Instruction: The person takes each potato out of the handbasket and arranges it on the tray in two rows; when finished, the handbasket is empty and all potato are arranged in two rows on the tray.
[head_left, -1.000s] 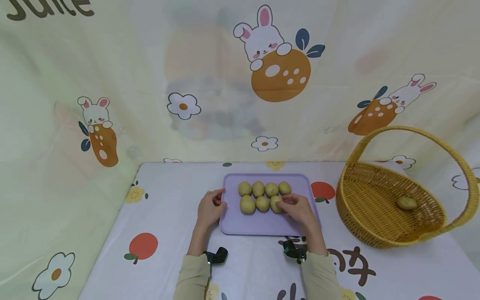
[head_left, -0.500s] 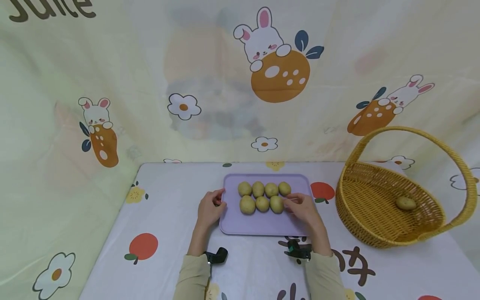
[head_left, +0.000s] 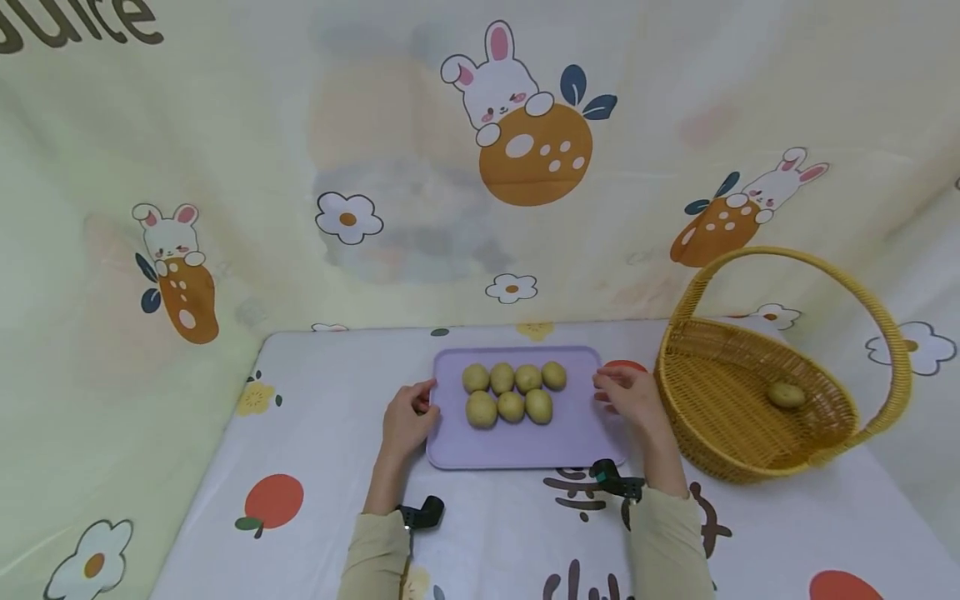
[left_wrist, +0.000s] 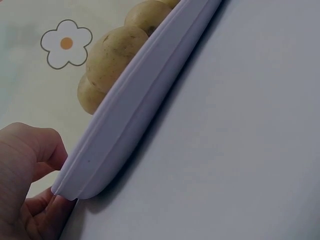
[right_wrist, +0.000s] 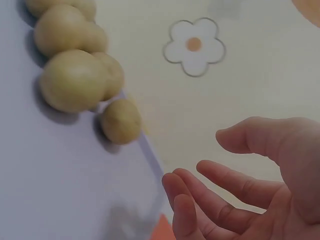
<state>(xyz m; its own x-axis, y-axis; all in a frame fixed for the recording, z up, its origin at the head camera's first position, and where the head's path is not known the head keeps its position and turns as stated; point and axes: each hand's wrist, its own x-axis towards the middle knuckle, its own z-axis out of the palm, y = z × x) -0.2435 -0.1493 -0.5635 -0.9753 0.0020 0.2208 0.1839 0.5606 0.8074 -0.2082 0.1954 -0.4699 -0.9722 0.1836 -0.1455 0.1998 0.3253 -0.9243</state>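
A lilac tray (head_left: 517, 450) lies on the table with several potatoes (head_left: 538, 406) in two rows on it. My left hand (head_left: 407, 419) grips the tray's left edge; in the left wrist view, fingers (left_wrist: 50, 147) curl at the rim, some below it. Over the tray's right edge is my right hand (head_left: 630, 396), holding nothing. Its fingers (right_wrist: 220, 205) are loosely bent and the thumb stands apart in the right wrist view. The nearest potato (right_wrist: 121, 121) there sits a short way from the fingertips.
A yellow wicker basket (head_left: 720, 454) with a tall arched handle stands close to the right of my right hand. One potato (head_left: 786, 395) lies inside it. A patterned cloth (head_left: 315, 392) covers the table, and a printed curtain (head_left: 420, 125) hangs behind.
My right hand has let go of the right potato in the front row and moved right towards the basket. My left hand has stayed at the tray's edge. The head view has shifted slightly.
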